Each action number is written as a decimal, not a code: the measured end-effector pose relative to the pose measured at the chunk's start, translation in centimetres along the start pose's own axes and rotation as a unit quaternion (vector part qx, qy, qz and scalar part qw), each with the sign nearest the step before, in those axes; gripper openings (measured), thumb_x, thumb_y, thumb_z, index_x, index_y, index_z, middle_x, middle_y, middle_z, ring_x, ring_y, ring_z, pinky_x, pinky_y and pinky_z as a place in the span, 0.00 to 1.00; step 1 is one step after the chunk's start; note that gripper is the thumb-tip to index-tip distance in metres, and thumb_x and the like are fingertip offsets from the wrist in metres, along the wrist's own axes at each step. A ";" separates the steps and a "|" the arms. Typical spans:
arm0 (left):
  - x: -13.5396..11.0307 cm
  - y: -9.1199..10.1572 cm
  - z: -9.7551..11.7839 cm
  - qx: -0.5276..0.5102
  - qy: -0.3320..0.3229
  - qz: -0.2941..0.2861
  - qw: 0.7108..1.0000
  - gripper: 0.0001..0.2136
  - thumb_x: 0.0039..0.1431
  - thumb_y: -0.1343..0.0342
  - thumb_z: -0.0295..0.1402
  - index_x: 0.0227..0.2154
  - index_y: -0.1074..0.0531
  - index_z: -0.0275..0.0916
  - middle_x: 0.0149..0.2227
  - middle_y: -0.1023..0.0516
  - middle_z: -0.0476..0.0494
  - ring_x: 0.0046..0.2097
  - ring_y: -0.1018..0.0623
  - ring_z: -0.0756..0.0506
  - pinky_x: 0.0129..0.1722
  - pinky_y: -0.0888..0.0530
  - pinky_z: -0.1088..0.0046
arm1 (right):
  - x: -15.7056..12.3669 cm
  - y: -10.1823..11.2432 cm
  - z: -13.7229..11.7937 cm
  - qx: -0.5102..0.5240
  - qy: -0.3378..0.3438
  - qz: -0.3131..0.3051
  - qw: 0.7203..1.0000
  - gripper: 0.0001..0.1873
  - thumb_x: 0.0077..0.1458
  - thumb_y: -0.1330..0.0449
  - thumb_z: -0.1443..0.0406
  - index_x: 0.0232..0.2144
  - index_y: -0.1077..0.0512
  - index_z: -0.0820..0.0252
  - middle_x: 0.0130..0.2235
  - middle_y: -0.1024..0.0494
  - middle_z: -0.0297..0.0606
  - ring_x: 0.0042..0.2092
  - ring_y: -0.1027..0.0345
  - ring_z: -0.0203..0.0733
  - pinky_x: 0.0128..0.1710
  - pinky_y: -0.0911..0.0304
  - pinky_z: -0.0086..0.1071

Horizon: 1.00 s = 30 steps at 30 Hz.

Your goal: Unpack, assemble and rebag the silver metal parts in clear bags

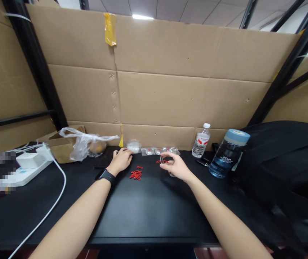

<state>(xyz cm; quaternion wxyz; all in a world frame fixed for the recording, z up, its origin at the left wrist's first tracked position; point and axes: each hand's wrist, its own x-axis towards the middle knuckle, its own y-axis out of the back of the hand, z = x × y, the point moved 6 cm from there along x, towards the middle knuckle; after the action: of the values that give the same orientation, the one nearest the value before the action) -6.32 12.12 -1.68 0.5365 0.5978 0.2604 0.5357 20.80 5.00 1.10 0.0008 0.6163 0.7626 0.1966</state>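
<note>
My right hand (177, 166) pinches a small round silvery disc (162, 159) on edge between thumb and fingers, with a red cord (157, 162) beside it. Partly hidden under that hand lies another clear, round item (171, 175). My left hand (120, 160), a dark watch on its wrist, rests on the table with fingers stretched toward a stack of clear plastic bags (134, 146); its fingertips are at the bags' near edge. Between the hands are a pile of red cord loops (135, 175) and one loose red loop (139, 167). Clear packets with round pieces (157, 151) lie in a row behind.
Right of my hands stand a water bottle (201, 141), a large blue-lidded bottle (228, 154) and a black bag (283, 165). On the left are a knotted plastic bag (82, 145), a cardboard box (62, 151) and a power strip (32, 172) with a white cable. Cardboard walls (164, 97) enclose the black table (148, 212).
</note>
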 end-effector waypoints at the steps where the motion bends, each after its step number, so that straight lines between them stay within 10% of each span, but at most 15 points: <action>1: 0.0 0.0 0.0 0.000 -0.001 0.002 1.000 0.14 0.66 0.53 0.31 0.48 0.24 0.46 0.54 0.22 0.41 0.62 0.34 0.37 0.56 0.41 0.49 | 0.0 0.0 0.0 -0.001 -0.001 -0.001 1.000 0.28 0.46 0.31 0.61 0.51 0.29 0.58 0.47 0.24 0.43 0.28 0.31 0.32 0.21 0.40 0.23; 30: -0.6 1.1 0.6 0.011 0.009 -0.012 1.000 0.08 0.60 0.44 0.37 0.33 0.19 0.46 0.41 0.19 0.39 0.52 0.28 0.35 0.52 0.42 0.52 | -0.2 0.0 -0.2 -0.012 -0.021 -0.030 0.999 0.29 0.46 0.31 0.59 0.51 0.29 0.57 0.44 0.24 0.41 0.25 0.35 0.29 0.18 0.44 0.21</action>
<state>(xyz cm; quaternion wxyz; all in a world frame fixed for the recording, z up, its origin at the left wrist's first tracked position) -6.26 11.06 -0.76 0.5340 0.5955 0.2780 0.5320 20.81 4.74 1.23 0.0305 0.5967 0.7783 0.1930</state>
